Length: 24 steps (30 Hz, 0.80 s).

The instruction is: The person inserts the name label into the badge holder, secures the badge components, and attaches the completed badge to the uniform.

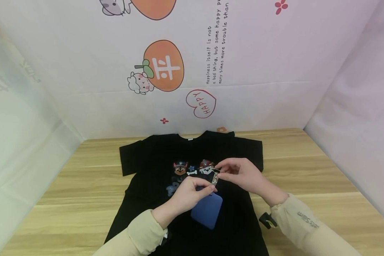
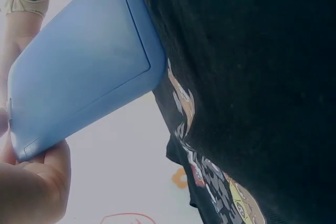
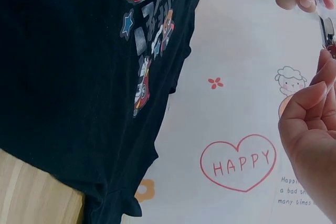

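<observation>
My left hand [image 1: 187,195] pinches the top edge of a flat blue case [image 1: 207,210] with rounded corners. The case hangs tilted over a black T-shirt [image 1: 166,149] with cartoon dogs on its chest, and a thin seam runs round its face [image 2: 84,56] in the left wrist view. From its upper end a short, shiny strip [image 1: 215,178] leads up to my right hand [image 1: 241,174]. Thumb and fingertips of that hand pinch the strip's upper end, where thin loops show. In the right wrist view, the strip's metallic part [image 3: 327,34] lies between both hands, partly cut off.
The T-shirt lies spread on a wood-grain table [image 1: 307,170]. White printed cloth [image 1: 252,71] stands behind and along both sides. A small black device [image 1: 268,220] sits at the right sleeve cuff.
</observation>
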### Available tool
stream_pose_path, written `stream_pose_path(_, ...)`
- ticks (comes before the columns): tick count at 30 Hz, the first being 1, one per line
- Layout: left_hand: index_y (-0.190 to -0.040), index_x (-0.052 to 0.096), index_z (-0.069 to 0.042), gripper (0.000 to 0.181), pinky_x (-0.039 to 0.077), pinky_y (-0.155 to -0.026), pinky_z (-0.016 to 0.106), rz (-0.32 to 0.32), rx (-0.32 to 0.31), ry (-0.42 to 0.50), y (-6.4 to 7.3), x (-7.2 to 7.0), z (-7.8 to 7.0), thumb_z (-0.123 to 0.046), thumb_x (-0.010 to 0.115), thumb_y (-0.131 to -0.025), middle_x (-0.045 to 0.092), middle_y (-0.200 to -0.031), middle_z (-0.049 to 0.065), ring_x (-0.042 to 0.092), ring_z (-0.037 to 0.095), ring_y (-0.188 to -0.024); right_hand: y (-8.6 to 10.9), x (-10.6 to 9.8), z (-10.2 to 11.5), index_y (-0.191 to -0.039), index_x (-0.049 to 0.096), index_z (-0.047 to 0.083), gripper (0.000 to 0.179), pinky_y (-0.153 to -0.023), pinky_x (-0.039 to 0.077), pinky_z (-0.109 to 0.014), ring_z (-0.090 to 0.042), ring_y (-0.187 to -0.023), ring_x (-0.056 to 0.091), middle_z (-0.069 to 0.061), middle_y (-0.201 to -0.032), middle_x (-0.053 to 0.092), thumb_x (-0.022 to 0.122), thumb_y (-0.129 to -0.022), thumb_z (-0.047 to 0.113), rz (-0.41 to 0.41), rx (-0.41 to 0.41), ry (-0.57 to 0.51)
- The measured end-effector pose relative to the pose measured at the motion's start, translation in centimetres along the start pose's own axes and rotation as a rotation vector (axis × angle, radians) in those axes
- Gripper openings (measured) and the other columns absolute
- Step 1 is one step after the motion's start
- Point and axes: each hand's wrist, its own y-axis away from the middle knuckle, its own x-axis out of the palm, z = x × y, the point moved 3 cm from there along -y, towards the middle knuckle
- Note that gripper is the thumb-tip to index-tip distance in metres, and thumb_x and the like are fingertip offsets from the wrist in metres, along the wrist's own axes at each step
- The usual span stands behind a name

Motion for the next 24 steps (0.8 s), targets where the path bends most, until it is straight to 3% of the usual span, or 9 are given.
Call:
stream_pose_path(6,-0.097,0.072,0.000,0.022,0.050,-0.076,0.022,0.018,0.010,-0.008,-0.1,0.2,-0.2,-0.015,0.057,-0.095,0.072,-0.097,0.013,0.061,0.009,-0.093,0.2,-0.3,-0.3,-0.109,0.066,0.001,0.025,-0.064,0.049,-0.023,-0.009,-0.073,0.057,-0.005,-0.086,0.065,0.069,-0.086,0.011,0.027,-0.023,-0.021)
stream_pose_path(13,-0.099,0.071,0.002,0.023,0.050,-0.079,0.021,0.097,0.019,0.026,0.0,0.5,-0.2,-0.015,0.055,-0.096,0.071,-0.100,0.014,0.060,0.004,-0.093,0.4,-0.4,-1.0,-0.117,0.062,0.003,0.034,-0.071,0.052,-0.025,-0.009,-0.079,0.060,-0.006,-0.093,0.065,0.070,-0.085,0.009,0.135,-0.104,-0.069)
stream_pose_path(24,-0.095,0.068,0.005,0.025,0.050,-0.078,0.021,0.267,0.093,0.046,0.0,0.8,-0.4,-0.013,0.052,-0.097,0.069,-0.097,0.022,0.058,-0.002,-0.087,0.6,-0.7,-0.5,-0.093,0.069,0.001,0.015,-0.076,0.053,-0.023,-0.006,-0.085,0.058,-0.007,-0.092,0.066,0.072,-0.079,0.001,0.182,-0.423,-0.161)
